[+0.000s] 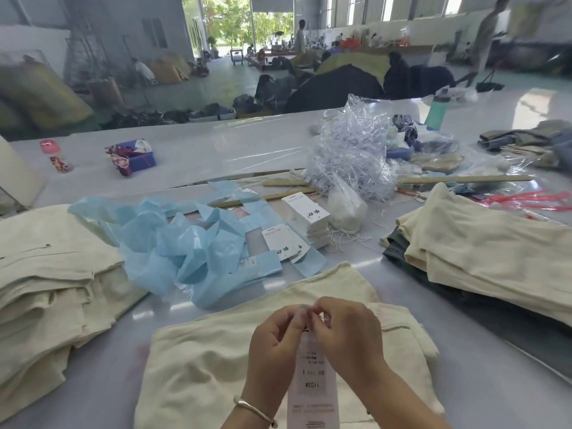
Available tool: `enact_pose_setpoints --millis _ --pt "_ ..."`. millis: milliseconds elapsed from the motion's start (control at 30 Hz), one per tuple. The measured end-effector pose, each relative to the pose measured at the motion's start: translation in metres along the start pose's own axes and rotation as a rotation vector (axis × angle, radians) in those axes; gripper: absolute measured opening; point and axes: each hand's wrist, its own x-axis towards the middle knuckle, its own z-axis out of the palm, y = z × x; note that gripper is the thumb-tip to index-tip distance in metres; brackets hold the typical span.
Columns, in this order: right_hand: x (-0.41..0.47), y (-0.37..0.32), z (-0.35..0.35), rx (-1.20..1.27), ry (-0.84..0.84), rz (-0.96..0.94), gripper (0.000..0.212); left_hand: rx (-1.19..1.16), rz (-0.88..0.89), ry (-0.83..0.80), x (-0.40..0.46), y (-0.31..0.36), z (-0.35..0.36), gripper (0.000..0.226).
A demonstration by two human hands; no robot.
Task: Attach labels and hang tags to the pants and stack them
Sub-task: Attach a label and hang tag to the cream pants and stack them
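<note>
Cream pants (198, 366) lie folded on the white table directly below me. Above them my left hand (275, 339) and my right hand (346, 329) meet fingertip to fingertip, both pinching the top end of a long white hang tag (312, 385) printed "#1103". The tag hangs down between my wrists over the pants. More white hang tags (306, 218) sit stacked in the table's middle, with loose ones (284, 243) beside them. A stack of cream pants (46, 289) rests at the left, another pile of cream and dark pants (483, 252) at the right.
Crumpled blue backing paper (185, 243) is spread left of centre. A heap of clear plastic fasteners (349, 156) and a white bag (345, 209) lie behind the tags. Wooden sticks (458, 179), a blue box (136, 156), a green bottle (436, 113) and folded clothes (526, 140) sit farther back.
</note>
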Motion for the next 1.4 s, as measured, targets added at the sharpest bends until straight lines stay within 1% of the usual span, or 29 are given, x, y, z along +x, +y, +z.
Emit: enact_pose_setpoints --millis 100,133,233,267,367,433,500,567,633,733,800,900,967,1000,1067,1133,1233,1333,1400 --pt "-0.007 0.0 -0.001 0.128 0.015 0.086 0.006 -0.188 -0.139 -0.008 0.001 0.002 -0.003 0.033" --pt "-0.01 0.001 -0.001 0.165 0.029 0.106 0.005 -0.207 -0.156 -0.014 0.003 0.002 -0.003 0.03" --pt "-0.019 0.007 -0.006 0.241 0.073 0.137 0.005 -0.211 -0.158 -0.044 0.007 0.003 0.003 0.01" --pt "-0.02 0.011 -0.008 0.256 0.073 0.141 0.006 -0.202 -0.155 -0.049 0.008 0.003 0.007 0.008" --pt "-0.017 0.025 -0.02 0.27 0.071 0.14 0.007 -0.181 -0.146 -0.051 0.013 0.004 0.022 0.014" --pt "-0.014 0.038 -0.029 0.275 0.062 0.142 0.006 -0.129 -0.123 -0.054 0.018 0.006 0.037 0.017" --pt "-0.01 0.052 -0.038 0.275 0.049 0.149 0.006 -0.02 -0.074 -0.043 0.023 0.006 0.055 0.023" --pt "-0.006 0.068 -0.049 0.256 0.045 0.16 0.015 0.138 -0.006 -0.016 0.028 0.005 0.072 0.028" --pt "0.0 0.084 -0.063 0.253 0.047 0.193 0.024 0.268 0.045 -0.029 0.034 0.003 0.089 0.031" --pt "0.006 0.103 -0.081 0.284 0.059 0.215 0.032 0.334 0.07 -0.077 0.039 0.001 0.113 0.032" --pt "0.01 0.113 -0.091 0.312 0.015 0.184 0.036 0.348 0.084 -0.097 0.042 -0.001 0.13 0.033" --pt "0.018 0.126 -0.098 0.311 -0.116 0.117 0.038 0.324 0.05 -0.113 0.045 -0.004 0.154 0.038" --pt "0.024 0.138 -0.1 0.267 -0.213 0.119 0.037 0.282 0.001 -0.097 0.047 -0.006 0.165 0.039" --pt "0.028 0.144 -0.101 0.255 -0.257 0.135 0.038 0.248 -0.019 -0.089 0.048 -0.006 0.169 0.037" --pt "0.036 0.155 -0.105 0.305 -0.315 0.157 0.036 0.174 -0.046 -0.084 0.051 -0.004 0.178 0.029" --pt "0.042 0.161 -0.109 0.359 -0.325 0.16 0.034 0.115 -0.066 -0.068 0.055 -0.004 0.185 0.024" --pt "0.047 0.167 -0.111 0.315 -0.308 0.159 0.024 0.042 -0.119 -0.034 0.055 -0.009 0.196 0.022" --pt "0.052 0.172 -0.112 0.131 -0.313 0.149 0.004 -0.012 -0.164 -0.015 0.056 -0.012 0.203 0.023" --pt "0.055 0.174 -0.114 0.051 -0.33 0.135 0.008 -0.03 -0.17 -0.001 0.061 -0.011 0.205 0.027"
